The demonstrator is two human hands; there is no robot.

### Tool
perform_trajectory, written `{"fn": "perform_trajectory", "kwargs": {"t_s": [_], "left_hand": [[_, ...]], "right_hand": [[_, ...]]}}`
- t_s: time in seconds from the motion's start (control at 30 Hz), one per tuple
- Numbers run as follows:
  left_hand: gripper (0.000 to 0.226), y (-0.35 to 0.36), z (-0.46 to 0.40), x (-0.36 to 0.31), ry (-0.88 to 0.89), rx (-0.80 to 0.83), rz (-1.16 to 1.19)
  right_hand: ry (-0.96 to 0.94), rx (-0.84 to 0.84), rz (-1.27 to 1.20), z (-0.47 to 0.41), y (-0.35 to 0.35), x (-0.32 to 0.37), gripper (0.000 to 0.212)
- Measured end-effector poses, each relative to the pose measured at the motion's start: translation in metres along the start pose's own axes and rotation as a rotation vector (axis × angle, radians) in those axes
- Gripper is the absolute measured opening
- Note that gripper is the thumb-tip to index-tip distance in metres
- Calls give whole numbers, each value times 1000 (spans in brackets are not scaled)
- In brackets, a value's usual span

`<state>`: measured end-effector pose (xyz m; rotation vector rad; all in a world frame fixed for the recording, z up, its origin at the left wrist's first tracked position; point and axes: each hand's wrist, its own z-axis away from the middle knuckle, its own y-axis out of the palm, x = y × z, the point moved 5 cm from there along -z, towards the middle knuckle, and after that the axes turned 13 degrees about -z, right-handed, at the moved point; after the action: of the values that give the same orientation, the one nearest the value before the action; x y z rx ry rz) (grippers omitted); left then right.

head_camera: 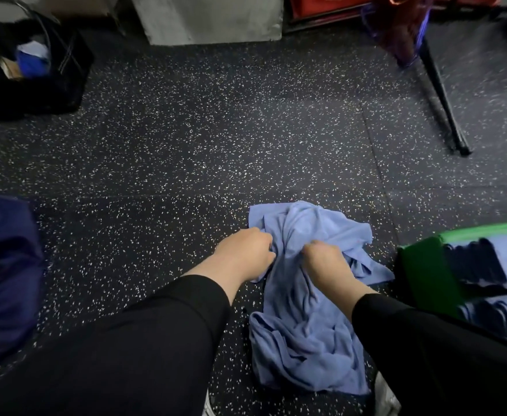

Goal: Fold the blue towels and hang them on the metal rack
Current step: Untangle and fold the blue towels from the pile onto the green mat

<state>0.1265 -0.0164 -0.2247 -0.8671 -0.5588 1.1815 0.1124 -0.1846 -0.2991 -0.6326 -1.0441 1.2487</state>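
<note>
Fists (247,253) (321,259) down, bunching towel (303,310)

Dim, even indoor light leaves the black speckled rubber floor (216,139) without strong shadows or glare. Motion blur smears the far corners and right edge, and wide-angle distortion bends the margins.

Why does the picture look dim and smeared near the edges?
Head view: dim light overall; the light blue towel and both hands, left hand and right hand, look fairly sharp, while the green bin and black bag at the edges smear with motion blur and wide-angle bending.
</note>
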Motion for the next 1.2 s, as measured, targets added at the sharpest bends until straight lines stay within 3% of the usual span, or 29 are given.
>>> {"fn": "perform_trajectory", "kwargs": {"t_s": [0.07, 0.17, 0.33, 0.47, 0.63, 0.83, 0.97, 1.1, 1.2], "left_hand": [[29, -13, 1, -6, -7, -21, 46], [36, -45, 11, -14, -39, -67, 161], [46, -109, 51, -31, -26, -185, 431], [9, -157, 98, -53, 35, -346, 581], [34, -192, 158, -57, 71, -592, 794], [3, -188, 192, -45, 82, -644, 595], [27, -189, 200, -43, 47, -647, 282], [22, -188, 202, -23, -119, -649, 201], [10, -196, 198, -10, -162, -696, 364]], "right_hand": [[55, -128, -268, -1, -27, 2, 11], [35, -235, -506, 7, -86, 20, 25], [-101, -295, -604, 45, -197, 50, 20], [-189, -388, -682, 99, -271, 69, 13], [-292, -479, -748, 168, -311, 85, 8], [-288, -495, -625, 201, -304, 83, 8], [-251, -505, -574, 204, -293, 77, 9], [-243, -481, -511, 200, -292, 74, 23], [-245, -485, -488, 192, -295, 76, 34]]}}
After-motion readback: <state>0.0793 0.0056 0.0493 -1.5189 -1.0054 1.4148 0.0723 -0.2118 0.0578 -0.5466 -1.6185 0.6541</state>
